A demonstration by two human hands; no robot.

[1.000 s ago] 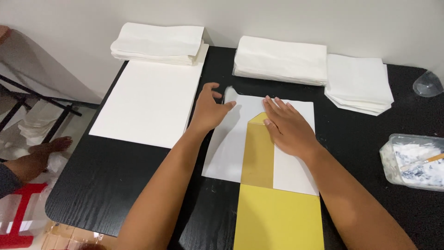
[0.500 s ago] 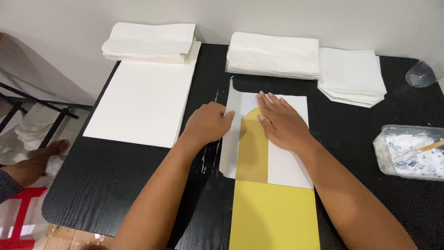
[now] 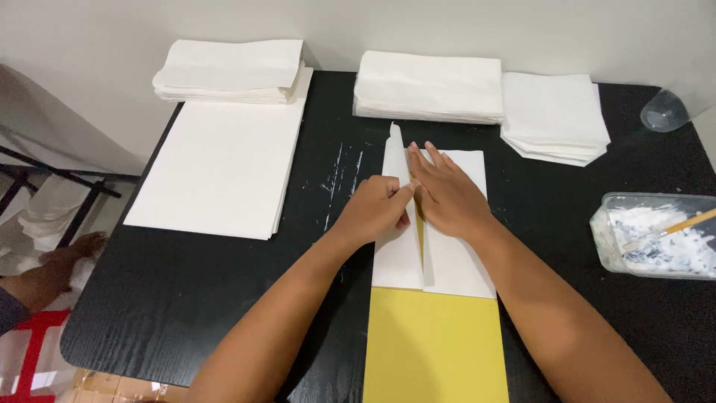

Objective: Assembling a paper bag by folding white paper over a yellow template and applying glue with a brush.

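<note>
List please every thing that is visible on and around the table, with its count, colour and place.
folded paper sheet: one, white, table centre, under both hands
yellow board: one, yellow, under the sheet, near edge
flat paper stack: one, white, table left
folded paper piles: three, white, along far edge
plastic tub: one, clear, white paste and a stick inside, table right
plastic cup: one, clear, far right corner
table: one, black, white smears near centre
another person's foot: one, on floor at left
left hand: presses the left flap
right hand: flat on the sheet
</note>
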